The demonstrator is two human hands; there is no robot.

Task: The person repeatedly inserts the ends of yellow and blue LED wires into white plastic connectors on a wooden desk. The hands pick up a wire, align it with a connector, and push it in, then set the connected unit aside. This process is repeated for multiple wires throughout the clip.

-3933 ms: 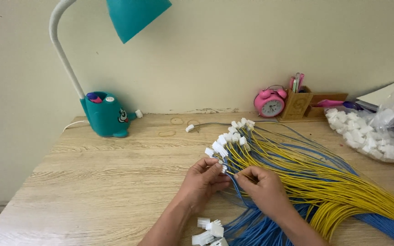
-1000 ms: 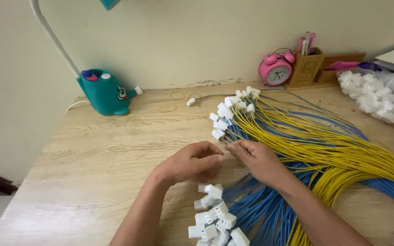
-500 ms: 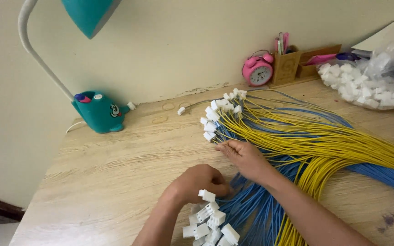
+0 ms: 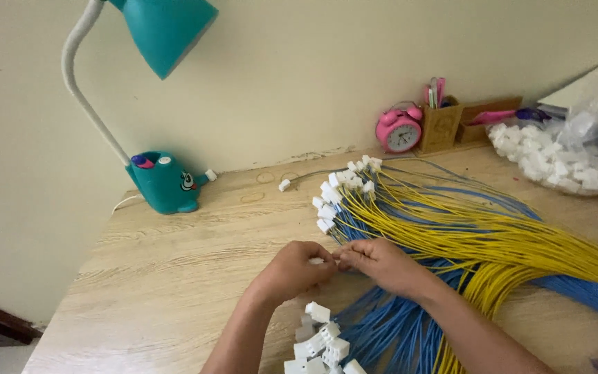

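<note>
1. The wooden desk point(image 4: 174, 277) carries the whole job; a teal desk lamp point(image 4: 164, 181) stands at its back left, and a pink alarm clock point(image 4: 399, 129) and a wooden pen holder point(image 4: 441, 125) sit by the wall.
2. A broad fan of yellow wires point(image 4: 493, 242) lies over blue wires point(image 4: 396, 332). Its far ends already carry white connectors point(image 4: 340, 190), so that part looks finished.
3. At the back right lies a clear bag of loose white connectors point(image 4: 555, 159), a supply that looks far from used up.
4. A smaller cluster of white plugs point(image 4: 320, 339) lies on the near blue ends, just below the wrists.
5. The left hand point(image 4: 292, 266) and the right hand point(image 4: 382, 263) meet fingertip to fingertip above the wire bundle, pinched together on a small white connector housing point(image 4: 318, 261). The wire that goes into it cannot be made out.
6. Judged from this, the work is well under way but not near its end.
</note>
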